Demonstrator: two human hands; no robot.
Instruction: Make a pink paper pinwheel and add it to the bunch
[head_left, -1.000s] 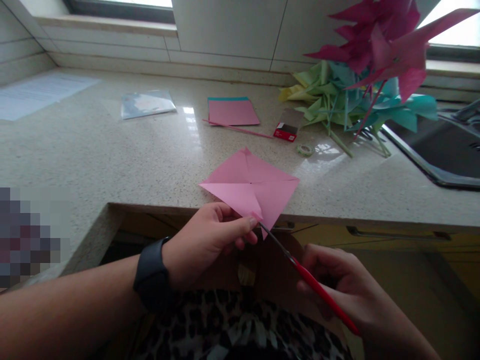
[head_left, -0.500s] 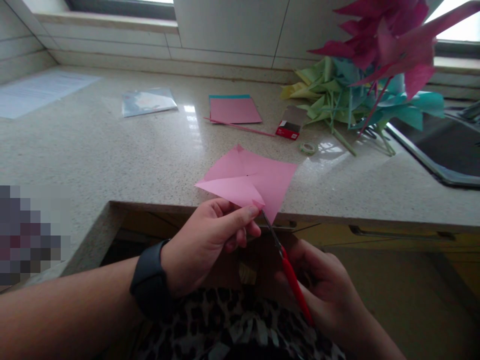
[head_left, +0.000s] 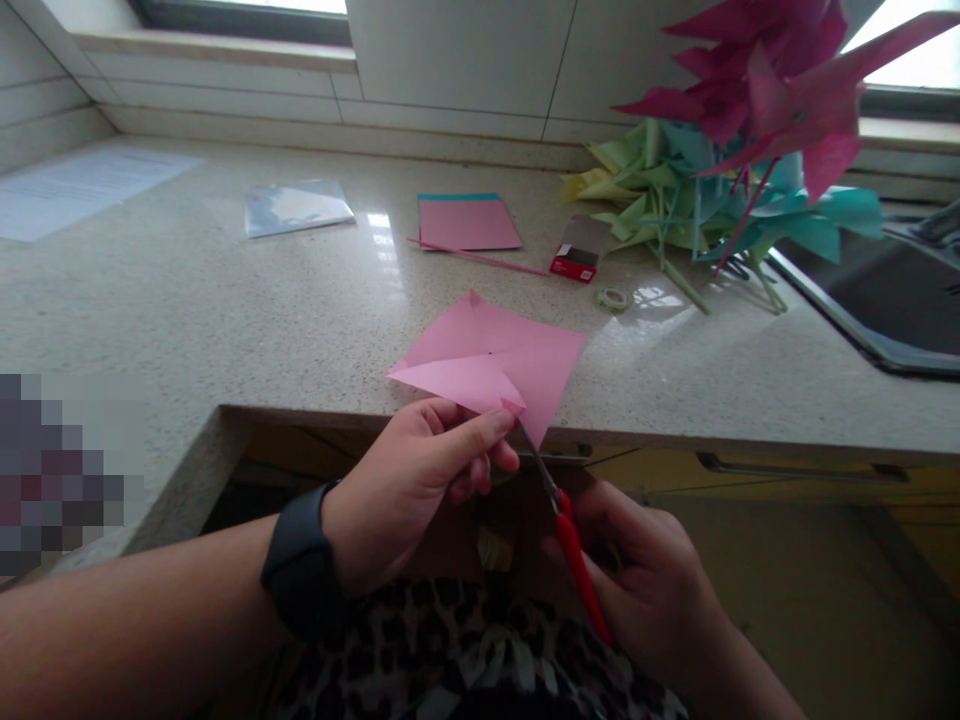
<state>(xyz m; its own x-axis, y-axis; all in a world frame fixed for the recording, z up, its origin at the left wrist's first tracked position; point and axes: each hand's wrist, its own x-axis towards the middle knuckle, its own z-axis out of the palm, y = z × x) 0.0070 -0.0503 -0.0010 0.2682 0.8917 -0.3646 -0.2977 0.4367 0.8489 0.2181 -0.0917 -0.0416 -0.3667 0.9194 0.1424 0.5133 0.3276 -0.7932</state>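
A square of pink paper (head_left: pixel 536 350) with cuts toward its middle lies partly over the counter's front edge, a small dark dot at its centre. My left hand (head_left: pixel 427 460), with a dark watch on the wrist, pinches the near corner of this paper between thumb and fingers. My right hand (head_left: pixel 645 570) is closed around the red handles of a pair of scissors (head_left: pixel 574 560). The blades point up and away from me, their tips at the paper's near edge beside my left thumb. Part of the right fingers is hidden behind the handles.
Behind the paper lie a stack of pink and blue sheets (head_left: pixel 472 222), a pink stick (head_left: pixel 487 258), a small red box (head_left: pixel 574 268) and a tape roll (head_left: pixel 613 299). Paper pinwheels (head_left: pixel 795 110) stand right, beside a sink (head_left: pixel 892 300). A clear packet (head_left: pixel 296 208) and printed sheet (head_left: pixel 82 190) lie left.
The pink paper and the scissors have shifted very slightly left. Both hands keep their grips, and the view has moved a little.
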